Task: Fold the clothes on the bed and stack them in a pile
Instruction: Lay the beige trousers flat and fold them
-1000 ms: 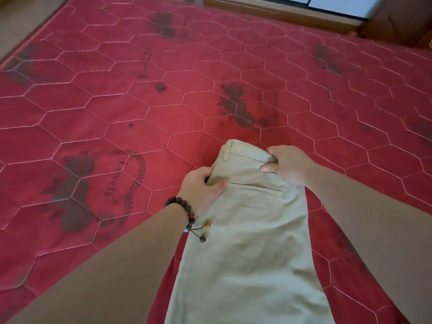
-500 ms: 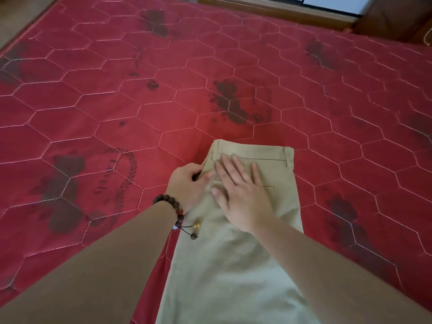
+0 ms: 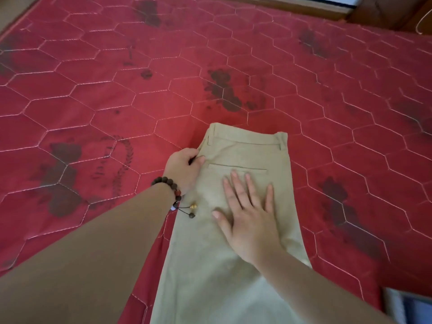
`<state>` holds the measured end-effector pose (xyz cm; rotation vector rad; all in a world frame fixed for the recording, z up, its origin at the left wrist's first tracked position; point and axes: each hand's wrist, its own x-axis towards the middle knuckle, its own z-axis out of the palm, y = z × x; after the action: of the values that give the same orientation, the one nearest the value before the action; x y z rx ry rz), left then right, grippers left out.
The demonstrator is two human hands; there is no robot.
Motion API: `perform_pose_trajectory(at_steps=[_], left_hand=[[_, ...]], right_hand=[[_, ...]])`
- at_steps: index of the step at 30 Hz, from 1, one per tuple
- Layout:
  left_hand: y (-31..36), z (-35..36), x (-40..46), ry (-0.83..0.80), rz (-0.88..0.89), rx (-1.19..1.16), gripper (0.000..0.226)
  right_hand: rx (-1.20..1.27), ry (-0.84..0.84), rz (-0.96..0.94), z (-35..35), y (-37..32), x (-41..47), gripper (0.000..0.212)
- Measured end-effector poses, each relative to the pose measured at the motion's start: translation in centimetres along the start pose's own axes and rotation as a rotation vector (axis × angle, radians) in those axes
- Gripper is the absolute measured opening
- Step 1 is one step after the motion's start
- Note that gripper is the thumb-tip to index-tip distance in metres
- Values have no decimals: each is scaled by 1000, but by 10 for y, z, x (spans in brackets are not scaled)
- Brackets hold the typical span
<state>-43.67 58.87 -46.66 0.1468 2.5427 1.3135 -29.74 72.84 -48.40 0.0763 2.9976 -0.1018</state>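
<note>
A pair of beige trousers (image 3: 247, 148) lies folded lengthwise on the red quilted bed (image 3: 93, 94), waistband away from me, back pocket facing up. My left hand (image 3: 184, 169), with a bead bracelet on its wrist, pinches the trousers' left edge just below the waistband. My right hand (image 3: 247, 218) lies flat on the cloth below the pocket, palm down, fingers spread. The trouser legs run off the bottom of the view under my arms.
The red cover carries dark flower prints and white hexagon stitching. A wooden frame (image 3: 304, 4) borders the bed's far side. A pale blue-white object (image 3: 406, 307) shows at the bottom right corner.
My right hand let go of the waistband's right corner, flattened onto the trousers, then slid down toward me past the pocket. My left hand has kept its grip on the left edge.
</note>
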Motion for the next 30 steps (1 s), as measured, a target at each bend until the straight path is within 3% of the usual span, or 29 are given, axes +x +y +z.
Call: perform_pose_trajectory(at_steps=[4,8,11,15,18,20,26,30], left_hand=[[3,-3,-2,0,-11,61,24],[15,-11,-9,-15,-78,51,20],[15,-24,-39,-177,-195,20,18],[3,-40,-103,-394,-480,-275,24],[-5,-37,-134,-329,-470,-324,33],[-8,-31,-145,-207,-372,-303,37],[-17,-18,-148,38,-216,-182,36],[-22,-19,-156,94,-283,-218,23]], right_hand=[[-45,7,278,8,27,-45,69],[-2,-33,323,6,22,-52,68],[-15,-81,349,0,20,-48,67],[92,-46,339,-6,-11,-53,62],[160,52,72,-2,-58,-85,57],[168,46,4,7,-76,-106,57],[71,-30,116,24,-58,-126,67],[19,-68,185,24,-48,-130,69]])
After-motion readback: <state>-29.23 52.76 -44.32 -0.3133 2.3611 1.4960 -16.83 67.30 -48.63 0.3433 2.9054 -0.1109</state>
